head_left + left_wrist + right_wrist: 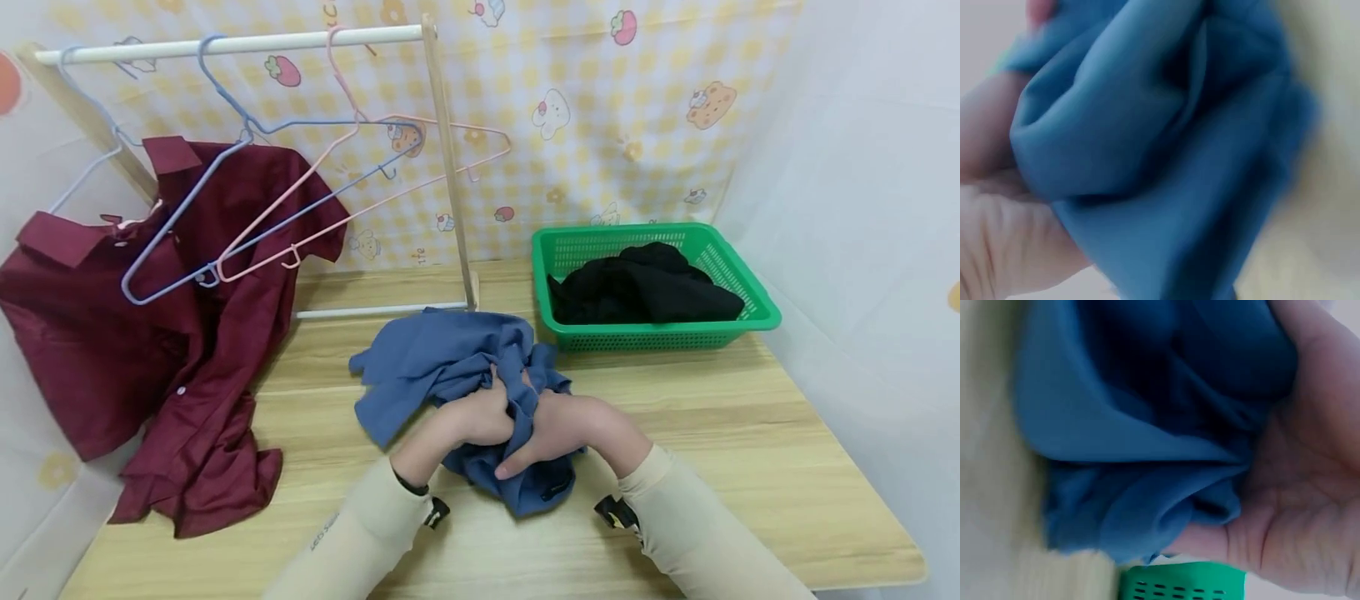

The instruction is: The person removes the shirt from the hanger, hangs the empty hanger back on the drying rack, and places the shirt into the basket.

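- Blue garment lies bunched on the wooden surface, mid-front, just beside the green basket; part of it fans out flat to the L, the rest is gathered up b/w both hands.
- L hand has its fingers curled into the folds, gripping a wad of cloth; fingertips mostly hidden.
- R hand holds the same bundle from the other side, cloth caught b/w thumb & fingers. Both wrist views = blurry, so can't tell exactly which part of the garment is gripped.
- Done, AFAICT: maroon shirt is up at far L, apparently on the light-blue hanger, w/ its lower end reaching the surface. Can't tell how well the shoulders sit.
- In progress: the blue piece. It's off any hanger & crumpled, so I'd call it an early stage, prob. sorting/opening out.
- Left to do, I'd guess: the blue hanger & pink hanger hang bare on the white rail, and black cloth sits heaped in the basket, no hand on it. Approx. one garment of three dealt with, IMO.
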A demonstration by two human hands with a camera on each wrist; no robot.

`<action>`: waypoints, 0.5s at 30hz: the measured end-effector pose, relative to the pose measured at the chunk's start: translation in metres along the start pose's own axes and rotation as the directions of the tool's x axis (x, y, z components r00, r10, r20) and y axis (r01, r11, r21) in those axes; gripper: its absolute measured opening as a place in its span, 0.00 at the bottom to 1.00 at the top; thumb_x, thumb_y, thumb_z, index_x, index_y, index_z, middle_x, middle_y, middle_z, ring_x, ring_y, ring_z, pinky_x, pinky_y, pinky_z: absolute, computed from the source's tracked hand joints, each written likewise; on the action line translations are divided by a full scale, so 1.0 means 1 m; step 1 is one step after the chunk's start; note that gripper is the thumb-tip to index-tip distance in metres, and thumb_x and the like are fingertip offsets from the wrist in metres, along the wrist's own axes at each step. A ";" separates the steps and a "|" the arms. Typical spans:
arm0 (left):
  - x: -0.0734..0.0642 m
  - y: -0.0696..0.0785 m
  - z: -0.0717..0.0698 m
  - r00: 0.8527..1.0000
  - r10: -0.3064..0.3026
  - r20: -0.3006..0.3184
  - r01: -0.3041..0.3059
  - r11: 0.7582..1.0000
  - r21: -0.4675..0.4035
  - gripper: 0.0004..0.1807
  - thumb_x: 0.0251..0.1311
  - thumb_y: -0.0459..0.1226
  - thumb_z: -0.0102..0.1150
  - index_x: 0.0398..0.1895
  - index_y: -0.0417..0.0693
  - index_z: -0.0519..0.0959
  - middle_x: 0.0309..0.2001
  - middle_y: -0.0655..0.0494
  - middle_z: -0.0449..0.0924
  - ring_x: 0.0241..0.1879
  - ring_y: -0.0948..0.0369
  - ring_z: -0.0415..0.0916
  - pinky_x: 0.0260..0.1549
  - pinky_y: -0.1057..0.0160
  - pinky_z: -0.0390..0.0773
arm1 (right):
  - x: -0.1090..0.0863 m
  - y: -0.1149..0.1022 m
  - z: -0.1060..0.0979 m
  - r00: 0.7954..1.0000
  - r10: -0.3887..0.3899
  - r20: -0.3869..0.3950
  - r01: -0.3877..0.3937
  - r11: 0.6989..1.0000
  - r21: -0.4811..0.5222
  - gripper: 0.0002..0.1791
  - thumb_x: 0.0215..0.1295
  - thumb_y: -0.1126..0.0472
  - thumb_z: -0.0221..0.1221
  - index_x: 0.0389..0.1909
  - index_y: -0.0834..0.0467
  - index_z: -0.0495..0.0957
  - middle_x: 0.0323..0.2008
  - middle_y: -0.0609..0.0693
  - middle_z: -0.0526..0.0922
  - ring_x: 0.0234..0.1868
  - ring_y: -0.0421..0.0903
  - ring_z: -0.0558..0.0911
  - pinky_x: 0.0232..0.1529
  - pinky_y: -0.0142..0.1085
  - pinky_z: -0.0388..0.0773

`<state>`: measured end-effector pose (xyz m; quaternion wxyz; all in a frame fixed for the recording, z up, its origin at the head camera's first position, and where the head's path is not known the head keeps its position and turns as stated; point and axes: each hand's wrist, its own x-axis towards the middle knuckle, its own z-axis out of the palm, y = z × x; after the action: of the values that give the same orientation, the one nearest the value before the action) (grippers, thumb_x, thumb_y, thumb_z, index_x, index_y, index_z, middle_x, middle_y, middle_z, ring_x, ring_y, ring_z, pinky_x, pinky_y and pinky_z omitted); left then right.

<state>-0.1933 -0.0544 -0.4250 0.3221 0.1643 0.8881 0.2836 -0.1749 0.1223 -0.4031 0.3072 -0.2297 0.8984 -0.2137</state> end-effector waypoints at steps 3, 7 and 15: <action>-0.008 0.003 0.005 0.995 0.097 -0.031 -0.102 0.919 -0.382 0.56 0.72 0.37 0.52 0.85 0.44 0.20 0.88 0.39 0.32 0.87 0.44 0.41 0.84 0.44 0.52 | 0.007 -0.001 0.004 0.992 -0.100 -0.077 0.100 0.995 -0.007 0.68 0.54 0.34 0.77 0.84 0.62 0.50 0.79 0.62 0.63 0.77 0.59 0.70 0.75 0.54 0.70; -0.010 0.004 0.012 0.972 0.218 -0.091 -0.228 0.774 -0.591 0.48 0.77 0.33 0.45 0.88 0.50 0.28 0.88 0.44 0.30 0.88 0.44 0.37 0.85 0.44 0.48 | 0.015 0.003 0.013 0.962 -0.099 -0.255 0.090 0.995 -0.045 0.65 0.54 0.38 0.78 0.80 0.66 0.54 0.69 0.65 0.74 0.66 0.62 0.79 0.65 0.56 0.79; -0.019 0.002 0.003 0.984 0.140 -0.113 -0.172 0.917 -0.359 0.33 0.81 0.37 0.44 0.84 0.37 0.52 0.78 0.38 0.63 0.71 0.46 0.70 0.66 0.51 0.72 | 0.020 0.007 0.021 0.890 -0.074 -0.451 -0.060 0.959 -0.276 0.32 0.60 0.54 0.74 0.56 0.69 0.74 0.41 0.64 0.85 0.43 0.61 0.88 0.43 0.53 0.87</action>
<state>-0.1774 -0.0612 -0.4165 0.2854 0.1591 0.8163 0.4764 -0.1777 0.1117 -0.4311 0.0507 -0.2176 0.9657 -0.1322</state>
